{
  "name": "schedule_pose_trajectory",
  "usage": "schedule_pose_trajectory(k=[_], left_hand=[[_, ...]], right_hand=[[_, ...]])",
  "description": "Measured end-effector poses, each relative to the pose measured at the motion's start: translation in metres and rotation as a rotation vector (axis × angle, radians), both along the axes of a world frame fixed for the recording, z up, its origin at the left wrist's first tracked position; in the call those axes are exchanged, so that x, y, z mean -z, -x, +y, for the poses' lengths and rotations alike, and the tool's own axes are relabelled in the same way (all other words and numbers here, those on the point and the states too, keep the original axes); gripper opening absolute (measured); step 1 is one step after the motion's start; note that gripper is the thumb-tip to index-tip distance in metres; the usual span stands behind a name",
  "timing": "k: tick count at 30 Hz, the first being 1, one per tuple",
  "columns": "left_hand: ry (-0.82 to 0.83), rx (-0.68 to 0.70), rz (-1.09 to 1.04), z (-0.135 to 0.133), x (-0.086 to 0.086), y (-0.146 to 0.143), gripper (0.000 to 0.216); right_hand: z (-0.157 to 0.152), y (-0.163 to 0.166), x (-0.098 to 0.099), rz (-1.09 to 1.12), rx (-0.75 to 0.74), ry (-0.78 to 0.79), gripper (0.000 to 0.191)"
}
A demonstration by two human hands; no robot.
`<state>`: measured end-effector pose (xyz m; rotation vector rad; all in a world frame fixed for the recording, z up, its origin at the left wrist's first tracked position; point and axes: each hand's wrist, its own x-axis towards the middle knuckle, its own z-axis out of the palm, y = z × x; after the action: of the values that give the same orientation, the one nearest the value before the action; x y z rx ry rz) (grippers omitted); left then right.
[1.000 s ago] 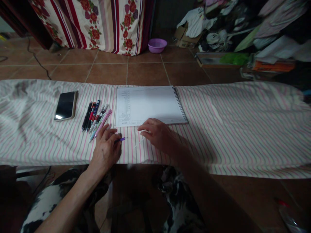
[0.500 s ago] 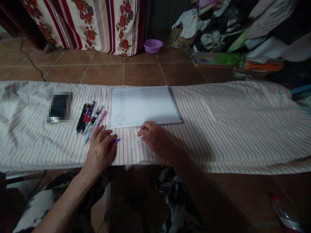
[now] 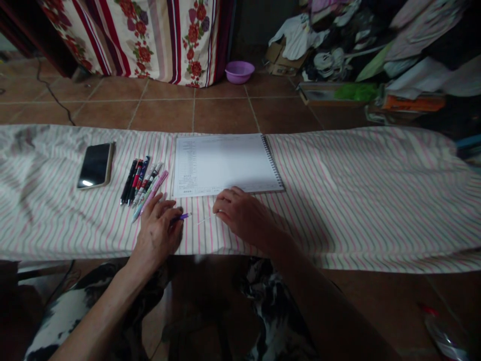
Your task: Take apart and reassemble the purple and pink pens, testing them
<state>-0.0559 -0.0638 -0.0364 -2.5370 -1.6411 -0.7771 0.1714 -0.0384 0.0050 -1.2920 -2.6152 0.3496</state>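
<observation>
By the notepad (image 3: 229, 160), left fingers (image 3: 165, 205) pinch a purple pen (image 3: 184, 216), right fingers (image 3: 222, 204) a white rod (image 3: 205, 220): seemingly fitting, needing alignment.

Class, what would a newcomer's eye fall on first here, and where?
The bright white spiral-bound paper pad likely draws the eye first, lying on the pink-and-grey striped cloth. Nearer the person, the left hand holds a slim purple stick, the right hand a thin white rod. On the tiled floor beyond sits a round purple basin.
</observation>
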Motion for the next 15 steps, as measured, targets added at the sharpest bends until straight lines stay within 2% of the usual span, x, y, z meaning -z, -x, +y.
schedule_pose_trajectory(k=[4,7,10,13,15], left_hand=[[0.005,-0.015,-0.007,-0.0006,0.0,-0.001,0.013],[0.01,-0.01,0.005,-0.0014,-0.0019,-0.0025,0.013],[0.01,-0.013,0.008,-0.0022,-0.004,-0.0035,0.012],[0.024,-0.012,0.001,-0.0023,-0.0045,-0.0036,0.012],[0.029,-0.015,-0.006,-0.002,-0.0039,-0.0034,0.012]], right_hand=[[-0.0015,0.003,-0.0008,0.196,0.074,0.025,0.01],[-0.0022,0.006,-0.0021,0.415,0.211,0.138,0.016],[-0.0014,0.0076,-0.0043,0.66,0.291,0.371,0.019],[0.0005,0.0069,-0.006,0.913,0.27,0.68,0.015],[0.0016,0.0057,-0.0064,1.05,0.276,0.828,0.016]])
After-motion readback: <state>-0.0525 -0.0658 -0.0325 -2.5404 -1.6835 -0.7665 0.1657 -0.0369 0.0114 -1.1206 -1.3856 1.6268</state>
